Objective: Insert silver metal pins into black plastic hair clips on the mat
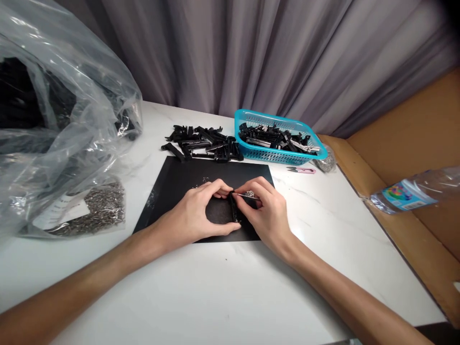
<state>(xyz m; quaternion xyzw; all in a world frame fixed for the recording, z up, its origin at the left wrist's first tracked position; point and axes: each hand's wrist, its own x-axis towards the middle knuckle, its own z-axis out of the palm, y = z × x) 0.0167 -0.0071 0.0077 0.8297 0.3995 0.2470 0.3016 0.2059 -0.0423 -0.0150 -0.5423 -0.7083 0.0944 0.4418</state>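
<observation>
Over a black mat my left hand is closed on a slim black plastic part, its thumb at the near end and its fingers at the far end. My right hand pinches a thin metal tool whose tip meets the far end of that part. The exact kind of tool is too small to make out. Small metal pieces lie on the mat, partly hidden behind the right hand. More of them rest beyond the left hand.
Behind the mat is a pile of black plastic parts, beside a blue basket of similar parts. Pink thread snips lie to its right. Clear bags of metal pieces and black parts stand left. A cardboard box and plastic bottle are right.
</observation>
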